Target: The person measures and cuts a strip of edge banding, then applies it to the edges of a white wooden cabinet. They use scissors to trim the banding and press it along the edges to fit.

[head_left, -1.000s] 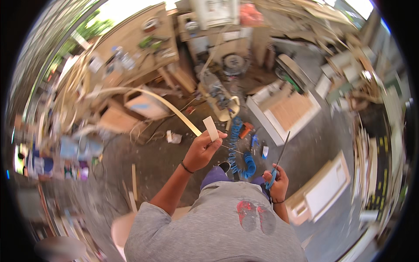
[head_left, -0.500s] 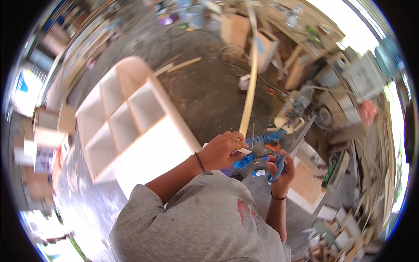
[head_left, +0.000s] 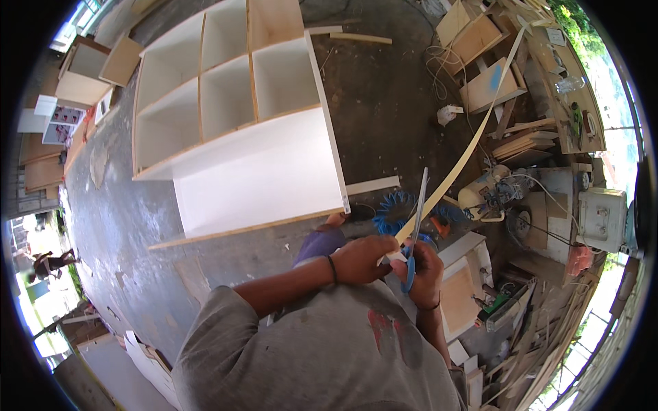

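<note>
A long, pale yellow flexible strip (head_left: 460,170) is pinched at its near end by my left hand (head_left: 367,259). From there it curves away to the far right. My right hand (head_left: 426,274) grips a pair of blue-handled scissors (head_left: 419,205), with the blades pointing away from me and lying close to the strip. Both hands are close together in front of my body. A short white end piece (head_left: 395,256) shows between the fingers; whether it is part of the strip I cannot tell.
A white compartmented cabinet (head_left: 264,171) lies on the floor at the left. Beyond my hands are a coiled blue hose (head_left: 392,211) and an orange tool (head_left: 440,226). An air compressor (head_left: 480,195), a workbench (head_left: 572,123) and stacked wood offcuts (head_left: 531,342) line the right side.
My right hand has brought the scissors left, close to my left hand, and the blades stand more upright. The strip now slants to the right. The whole view has turned and shifted.
</note>
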`<control>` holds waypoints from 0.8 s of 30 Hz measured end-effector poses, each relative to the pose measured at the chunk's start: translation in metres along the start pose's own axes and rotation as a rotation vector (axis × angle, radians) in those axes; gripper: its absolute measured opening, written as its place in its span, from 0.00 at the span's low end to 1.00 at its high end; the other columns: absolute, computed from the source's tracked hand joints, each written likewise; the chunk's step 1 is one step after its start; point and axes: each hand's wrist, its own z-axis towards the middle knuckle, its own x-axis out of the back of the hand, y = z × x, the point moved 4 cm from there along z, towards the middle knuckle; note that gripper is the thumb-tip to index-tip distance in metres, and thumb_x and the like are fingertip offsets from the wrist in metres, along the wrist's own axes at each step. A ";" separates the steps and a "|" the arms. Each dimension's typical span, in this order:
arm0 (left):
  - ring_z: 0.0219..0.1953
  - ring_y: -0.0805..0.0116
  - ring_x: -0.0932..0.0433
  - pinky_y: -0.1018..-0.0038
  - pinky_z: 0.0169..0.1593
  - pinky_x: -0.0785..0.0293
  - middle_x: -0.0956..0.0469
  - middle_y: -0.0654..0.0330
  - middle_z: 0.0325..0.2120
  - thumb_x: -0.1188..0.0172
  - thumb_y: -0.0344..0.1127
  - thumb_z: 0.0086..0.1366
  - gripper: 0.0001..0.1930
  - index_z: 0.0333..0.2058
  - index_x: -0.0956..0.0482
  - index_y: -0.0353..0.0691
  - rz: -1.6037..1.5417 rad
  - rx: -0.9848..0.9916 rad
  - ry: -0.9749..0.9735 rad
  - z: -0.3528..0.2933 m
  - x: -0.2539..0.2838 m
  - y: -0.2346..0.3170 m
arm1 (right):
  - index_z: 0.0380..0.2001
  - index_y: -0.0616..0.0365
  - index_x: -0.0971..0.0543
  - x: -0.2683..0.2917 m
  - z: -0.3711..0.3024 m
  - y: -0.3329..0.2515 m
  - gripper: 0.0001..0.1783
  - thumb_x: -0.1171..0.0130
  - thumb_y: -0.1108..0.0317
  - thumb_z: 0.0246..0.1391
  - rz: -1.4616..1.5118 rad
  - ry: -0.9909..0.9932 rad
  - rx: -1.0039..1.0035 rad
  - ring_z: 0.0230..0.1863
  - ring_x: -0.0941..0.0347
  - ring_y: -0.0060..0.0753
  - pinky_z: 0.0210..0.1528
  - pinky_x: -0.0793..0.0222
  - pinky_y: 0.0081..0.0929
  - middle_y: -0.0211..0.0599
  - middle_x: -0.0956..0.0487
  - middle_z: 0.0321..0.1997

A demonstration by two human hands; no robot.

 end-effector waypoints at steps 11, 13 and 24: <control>0.53 0.49 0.29 0.60 0.53 0.30 0.29 0.48 0.49 0.42 0.33 0.61 0.23 0.55 0.34 0.38 -0.125 -0.244 0.064 -0.028 -0.014 0.042 | 0.48 0.62 0.27 0.009 -0.053 0.004 0.24 0.34 0.75 0.46 0.347 0.217 -0.060 0.27 0.25 0.22 0.29 0.29 0.18 0.32 0.23 0.34; 0.49 0.51 0.27 0.60 0.51 0.30 0.27 0.52 0.45 0.43 0.34 0.61 0.21 0.53 0.31 0.39 -0.144 -0.222 0.042 -0.035 -0.031 0.049 | 0.48 0.62 0.28 0.014 -0.076 0.011 0.23 0.36 0.75 0.47 0.405 0.292 -0.019 0.24 0.25 0.23 0.27 0.31 0.17 0.32 0.23 0.31; 0.39 0.61 0.27 0.64 0.44 0.30 0.24 0.61 0.34 0.36 0.42 0.58 0.19 0.47 0.23 0.45 0.429 -0.340 0.205 -0.092 -0.094 0.096 | 0.50 0.63 0.29 0.035 -0.227 0.054 0.24 0.35 0.73 0.48 0.448 0.542 -0.032 0.25 0.27 0.23 0.28 0.33 0.18 0.33 0.22 0.27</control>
